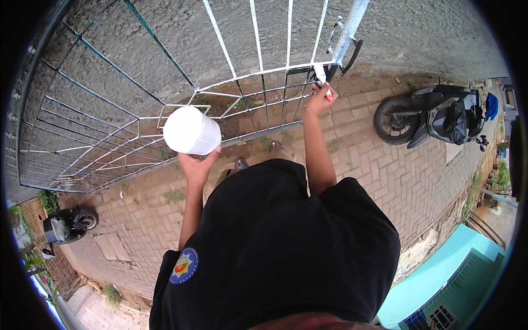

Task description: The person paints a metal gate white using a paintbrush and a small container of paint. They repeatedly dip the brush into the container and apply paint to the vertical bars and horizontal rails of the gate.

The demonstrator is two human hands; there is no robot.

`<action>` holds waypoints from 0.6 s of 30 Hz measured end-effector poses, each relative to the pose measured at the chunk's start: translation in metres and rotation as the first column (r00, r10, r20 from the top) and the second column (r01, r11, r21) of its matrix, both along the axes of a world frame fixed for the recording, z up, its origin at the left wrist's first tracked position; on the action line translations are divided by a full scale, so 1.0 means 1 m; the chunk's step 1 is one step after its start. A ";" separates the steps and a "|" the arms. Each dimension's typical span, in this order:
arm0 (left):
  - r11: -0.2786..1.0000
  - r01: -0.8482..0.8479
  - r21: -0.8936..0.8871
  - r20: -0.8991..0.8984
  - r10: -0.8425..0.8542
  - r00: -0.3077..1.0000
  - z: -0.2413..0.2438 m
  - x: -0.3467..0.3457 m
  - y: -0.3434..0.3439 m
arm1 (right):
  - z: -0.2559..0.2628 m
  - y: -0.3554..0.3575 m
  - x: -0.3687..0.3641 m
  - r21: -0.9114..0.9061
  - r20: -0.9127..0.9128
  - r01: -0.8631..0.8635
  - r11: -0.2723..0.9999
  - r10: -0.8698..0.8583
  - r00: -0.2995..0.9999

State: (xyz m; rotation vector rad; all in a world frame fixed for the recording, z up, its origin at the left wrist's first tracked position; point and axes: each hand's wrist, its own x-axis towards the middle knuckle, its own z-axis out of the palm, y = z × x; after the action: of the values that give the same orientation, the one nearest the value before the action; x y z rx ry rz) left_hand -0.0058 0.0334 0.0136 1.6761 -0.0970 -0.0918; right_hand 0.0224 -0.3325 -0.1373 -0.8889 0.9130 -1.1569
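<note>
My left hand (199, 165) holds a white plastic tub (192, 131) from below, its round white face towards the camera; I cannot see into it. In my right hand (321, 98) is a paintbrush (320, 76) with a red and white handle end, its white-coated head at the metal gate's horizontal bar, near the post. The metal gate (255, 74) has white upper bars near the post, dark lower bars there, and dark green bars farther left. Its thick post (350, 31) is whitish, with a handle (333, 35) beside it.
A rough grey wall (412, 37) rises behind the gate. Herringbone paving (363, 165) runs under and beside me. One motorcycle (437, 115) is parked at the right, another (70, 225) at the far left. A turquoise building (429, 272) stands at the lower right.
</note>
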 end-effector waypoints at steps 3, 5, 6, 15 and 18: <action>1.000 -0.001 -0.002 0.014 0.001 1.000 0.003 -0.002 -0.004 | 0.012 0.041 -0.005 0.070 -0.089 -0.211 0.975 0.217 0.972; 1.000 -0.016 -0.003 0.005 0.016 1.000 0.005 -0.004 -0.006 | 0.017 0.044 -0.010 0.057 -0.050 -0.214 0.975 0.216 0.975; 1.000 -0.020 -0.020 0.020 0.021 1.000 0.006 -0.005 -0.006 | 0.012 0.035 -0.013 0.013 -0.039 -0.175 0.984 0.176 0.984; 1.000 -0.009 -0.011 -0.018 0.008 1.000 0.006 -0.009 -0.005 | -0.007 0.017 -0.017 -0.234 -0.149 -0.361 0.902 0.334 0.931; 1.000 -0.030 0.007 -0.021 0.030 0.999 0.005 -0.012 -0.003 | 0.025 0.036 -0.020 -0.261 -0.134 -0.389 0.883 0.366 0.921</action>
State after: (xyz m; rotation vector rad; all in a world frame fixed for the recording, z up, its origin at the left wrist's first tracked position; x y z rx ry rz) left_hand -0.0175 0.0308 0.0188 1.6819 -0.0551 -0.0872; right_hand 0.0020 -0.2961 -0.1120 -1.2941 0.6046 -0.9253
